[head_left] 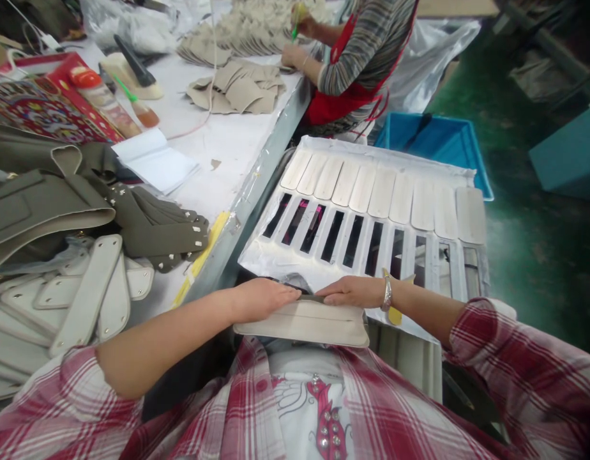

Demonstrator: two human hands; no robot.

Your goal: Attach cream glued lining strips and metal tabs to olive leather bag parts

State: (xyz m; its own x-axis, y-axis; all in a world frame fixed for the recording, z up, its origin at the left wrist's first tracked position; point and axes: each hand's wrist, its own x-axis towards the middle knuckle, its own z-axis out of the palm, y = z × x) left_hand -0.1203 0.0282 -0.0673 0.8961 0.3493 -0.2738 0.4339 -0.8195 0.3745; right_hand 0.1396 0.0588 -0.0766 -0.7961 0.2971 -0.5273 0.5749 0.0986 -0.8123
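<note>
A: What do the two hands have hold of?

B: A flat beige rectangular piece of leather-like material (302,324), with rounded corners and a dark far edge. It lies level in front of the belly, at the near side of a white slotted frame (271,255)

A: And how do the fingers stand?

B: The left hand (264,299) lays its fingers close together along the far edge, and the right hand (353,292) does the same a little further along, fingertips near the left's but apart. Both thumbs are hidden, so I can't tell how far either grip is closed

A: What else is on that frame?

B: A row of cream strips with rounded ends (369,188) across its far half, with dark slots nearer the person

A: And to the left?

B: A white-topped table (247,144), bearing a heap of pale straps with metal studs (91,294), some olive-grey leather-like pieces (41,211) and an open white paper pad (154,160)

A: Anyone nearby?

B: A co-worker in a red apron and striped sleeves (355,70), at the table's far end, beside a blue plastic bin (451,137)
</note>
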